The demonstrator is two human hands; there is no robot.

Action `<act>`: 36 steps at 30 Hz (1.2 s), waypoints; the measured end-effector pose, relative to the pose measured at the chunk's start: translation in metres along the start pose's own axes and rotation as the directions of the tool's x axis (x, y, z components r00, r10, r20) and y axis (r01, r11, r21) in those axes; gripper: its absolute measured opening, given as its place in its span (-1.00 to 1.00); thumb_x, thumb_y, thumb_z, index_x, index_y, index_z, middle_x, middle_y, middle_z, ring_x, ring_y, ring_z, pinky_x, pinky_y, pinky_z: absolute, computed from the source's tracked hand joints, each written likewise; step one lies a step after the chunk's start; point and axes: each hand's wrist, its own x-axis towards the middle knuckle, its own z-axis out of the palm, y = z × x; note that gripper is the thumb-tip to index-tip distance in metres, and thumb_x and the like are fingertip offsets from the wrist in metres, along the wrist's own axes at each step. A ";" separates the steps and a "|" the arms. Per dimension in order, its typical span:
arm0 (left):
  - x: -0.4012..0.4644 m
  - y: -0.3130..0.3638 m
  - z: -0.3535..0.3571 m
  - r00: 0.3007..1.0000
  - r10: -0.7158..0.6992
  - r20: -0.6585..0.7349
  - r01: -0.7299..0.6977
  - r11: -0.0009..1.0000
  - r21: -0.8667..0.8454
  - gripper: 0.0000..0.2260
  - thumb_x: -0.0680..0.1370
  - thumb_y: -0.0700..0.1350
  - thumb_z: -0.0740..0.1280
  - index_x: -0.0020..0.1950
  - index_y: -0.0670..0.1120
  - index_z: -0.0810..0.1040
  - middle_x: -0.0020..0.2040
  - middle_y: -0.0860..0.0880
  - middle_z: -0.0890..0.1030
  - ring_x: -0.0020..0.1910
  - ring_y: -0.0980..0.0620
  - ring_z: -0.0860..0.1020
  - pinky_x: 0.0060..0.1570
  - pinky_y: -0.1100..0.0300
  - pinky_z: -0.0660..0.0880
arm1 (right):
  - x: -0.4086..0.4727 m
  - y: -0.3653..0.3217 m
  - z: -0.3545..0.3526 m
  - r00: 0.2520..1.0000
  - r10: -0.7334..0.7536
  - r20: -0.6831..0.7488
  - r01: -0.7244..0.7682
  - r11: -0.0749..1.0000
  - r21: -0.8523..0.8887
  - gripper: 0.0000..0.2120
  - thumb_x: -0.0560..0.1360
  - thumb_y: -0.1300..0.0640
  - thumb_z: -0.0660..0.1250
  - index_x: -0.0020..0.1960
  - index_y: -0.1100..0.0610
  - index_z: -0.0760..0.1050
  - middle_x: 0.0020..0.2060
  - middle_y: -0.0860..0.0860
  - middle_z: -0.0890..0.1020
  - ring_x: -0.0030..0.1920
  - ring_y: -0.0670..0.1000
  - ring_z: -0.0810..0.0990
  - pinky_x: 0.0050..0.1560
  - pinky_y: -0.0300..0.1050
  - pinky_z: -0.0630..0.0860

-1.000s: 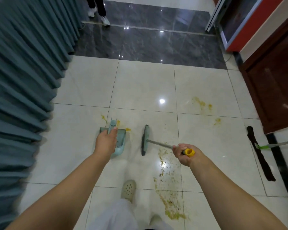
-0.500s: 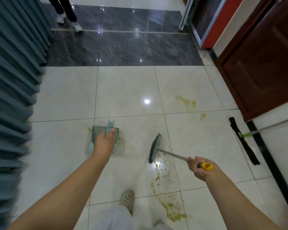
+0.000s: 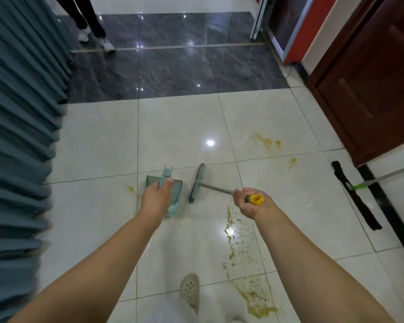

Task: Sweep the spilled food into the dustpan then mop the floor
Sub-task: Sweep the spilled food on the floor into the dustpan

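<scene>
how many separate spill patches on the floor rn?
4, maybe more under the dustpan: a long trail below the right hand, a smear far right, a spot below it, a spot left of the dustpan.

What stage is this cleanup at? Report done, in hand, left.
Done: nothing clearly. In hand: left hand grips the teal plastic dustpan; right hand grips the yellow-tipped brush beside it. Left: yellow-green spilled food streaks the tiles; the green-handled flat mop lies unused.
</scene>
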 end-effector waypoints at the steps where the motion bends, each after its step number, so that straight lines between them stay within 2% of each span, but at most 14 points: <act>1: 0.003 0.001 0.002 1.000 0.005 0.004 -0.005 1.000 0.002 -0.66 0.57 0.08 0.23 -0.31 -0.09 0.34 -0.39 -0.06 0.36 -0.46 0.01 0.30 -0.45 0.22 0.21 | 0.011 0.002 0.004 1.000 -0.007 0.009 0.007 1.000 0.009 -0.70 0.60 0.34 0.14 0.31 0.25 0.38 -0.04 0.28 0.44 -0.26 0.10 0.54 -0.70 -0.35 0.34; 3: 0.007 0.002 0.007 1.000 0.013 0.008 -0.013 1.000 0.007 -0.67 0.57 0.08 0.23 -0.31 -0.09 0.35 -0.41 -0.06 0.36 -0.47 0.01 0.29 -0.46 0.23 0.20 | 0.031 0.002 0.009 0.999 -0.028 0.018 0.027 0.999 0.036 -0.61 0.59 0.37 0.10 0.41 0.26 0.33 0.08 0.20 0.45 -0.01 0.03 0.55 -0.70 -0.35 0.34; 5: 0.011 0.002 0.012 1.000 0.014 0.015 -0.014 1.000 0.014 -0.67 0.57 0.07 0.23 -0.30 -0.09 0.35 -0.41 -0.06 0.36 -0.48 0.02 0.30 -0.47 0.24 0.20 | 0.048 -0.004 0.009 0.998 -0.059 0.022 0.057 0.994 0.096 -0.56 0.59 0.37 0.08 0.45 0.25 0.30 0.31 0.04 0.42 0.05 0.02 0.55 -0.71 -0.35 0.33; 7: 0.014 0.002 0.016 1.000 0.020 0.025 -0.020 1.000 0.022 -0.68 0.57 0.08 0.24 -0.30 -0.07 0.35 -0.40 -0.06 0.37 -0.47 0.02 0.31 -0.47 0.24 0.21 | 0.056 -0.016 0.004 0.997 -0.074 0.017 0.069 0.980 0.187 -0.58 0.60 0.33 0.07 0.45 0.26 0.29 0.40 0.00 0.35 -0.14 0.12 0.58 -0.72 -0.34 0.33; 9: 0.014 0.003 0.021 0.999 0.026 0.030 -0.027 0.999 0.044 -0.69 0.58 0.08 0.23 -0.29 -0.06 0.36 -0.39 -0.05 0.37 -0.45 0.02 0.33 -0.48 0.25 0.22 | 0.052 -0.029 -0.003 0.998 -0.059 0.003 0.055 0.947 0.316 -0.61 0.62 0.28 0.09 0.43 0.30 0.28 0.29 0.09 0.45 -0.53 0.13 0.55 -0.74 -0.31 0.32; 11: 0.011 0.003 0.030 0.999 0.025 0.035 -0.027 0.998 0.063 -0.70 0.58 0.07 0.23 -0.27 -0.07 0.38 -0.37 -0.06 0.38 -0.44 0.02 0.33 -0.48 0.26 0.23 | 0.041 -0.041 -0.013 0.999 -0.047 -0.010 0.047 0.903 0.427 -0.63 0.61 0.28 0.12 0.41 0.33 0.29 0.16 0.26 0.46 -0.68 0.09 0.48 -0.74 -0.30 0.31; 16: -0.010 0.003 0.061 0.998 0.017 0.061 -0.024 0.993 0.118 -0.69 0.58 0.08 0.22 -0.25 -0.11 0.38 -0.35 -0.06 0.36 -0.43 0.02 0.31 -0.47 0.25 0.25 | 0.018 -0.070 -0.057 0.999 -0.013 -0.042 0.035 0.817 0.575 -0.67 0.58 0.25 0.16 0.32 0.32 0.36 -0.13 0.40 0.41 -0.41 0.06 0.53 -0.71 -0.31 0.33; 19: -0.030 -0.003 0.079 0.997 0.040 0.072 -0.050 0.989 0.140 -0.70 0.58 0.08 0.22 -0.26 -0.09 0.39 -0.34 -0.07 0.39 -0.42 0.01 0.33 -0.44 0.24 0.27 | 0.007 -0.082 -0.092 0.999 -0.006 -0.046 0.035 0.759 0.650 -0.74 0.56 0.27 0.18 0.21 0.35 0.38 -0.09 0.39 0.42 0.01 -0.03 0.60 -0.71 -0.34 0.34; 20: -0.037 -0.005 0.085 0.996 0.046 0.076 -0.057 0.987 0.149 -0.70 0.58 0.08 0.21 -0.24 -0.09 0.41 -0.33 -0.08 0.41 -0.41 0.01 0.34 -0.43 0.23 0.27 | 0.002 -0.084 -0.104 0.999 0.002 -0.049 0.031 0.742 0.669 -0.78 0.55 0.28 0.18 0.16 0.36 0.38 -0.08 0.39 0.43 0.05 -0.04 0.59 -0.71 -0.34 0.34; 24: -0.071 -0.018 0.107 0.995 0.052 0.081 -0.065 0.985 0.160 -0.69 0.59 0.09 0.20 -0.23 -0.10 0.42 -0.35 -0.07 0.41 -0.43 0.00 0.34 -0.44 0.23 0.27 | -0.016 -0.096 -0.156 0.999 0.026 -0.028 0.004 0.659 0.752 -0.80 0.53 0.27 0.19 0.09 0.39 0.37 -0.03 0.37 0.46 0.10 -0.06 0.60 -0.69 -0.35 0.33; 27: -0.102 -0.030 0.124 0.995 0.064 0.080 -0.075 0.986 0.146 -0.67 0.59 0.08 0.21 -0.28 -0.09 0.38 -0.38 -0.06 0.38 -0.45 0.00 0.33 -0.45 0.22 0.25 | -0.033 -0.104 -0.189 0.998 0.048 -0.027 -0.009 0.631 0.776 -0.83 0.54 0.28 0.18 0.02 0.41 0.38 -0.13 0.38 0.43 0.15 -0.13 0.57 -0.71 -0.35 0.32; 29: -0.123 -0.041 0.134 0.994 0.069 0.083 -0.081 0.986 0.147 -0.67 0.59 0.08 0.21 -0.29 -0.09 0.37 -0.38 -0.06 0.37 -0.45 0.00 0.32 -0.44 0.21 0.25 | -0.045 -0.108 -0.208 0.998 0.055 -0.031 -0.010 0.619 0.786 -0.82 0.53 0.28 0.18 0.04 0.40 0.38 -0.05 0.38 0.46 0.15 -0.10 0.58 -0.70 -0.34 0.33; 32: -0.157 -0.061 0.148 0.994 0.067 0.090 -0.078 0.989 0.123 -0.66 0.58 0.08 0.21 -0.31 -0.08 0.35 -0.38 -0.07 0.36 -0.45 0.00 0.31 -0.44 0.23 0.25 | -0.063 -0.111 -0.237 0.997 0.061 -0.041 -0.004 0.608 0.794 -0.75 0.53 0.28 0.19 0.17 0.37 0.40 0.13 0.32 0.47 0.13 -0.09 0.59 -0.71 -0.37 0.33; 36: -0.200 -0.086 0.161 0.994 0.052 0.097 -0.060 0.995 0.078 -0.67 0.59 0.05 0.21 -0.30 -0.10 0.35 -0.40 -0.06 0.36 -0.48 0.01 0.29 -0.46 0.24 0.23 | -0.081 -0.115 -0.273 0.994 0.066 -0.082 0.028 0.585 0.811 -0.64 0.53 0.25 0.17 0.30 0.28 0.40 0.22 0.32 0.46 -0.02 0.11 0.60 -0.70 -0.35 0.34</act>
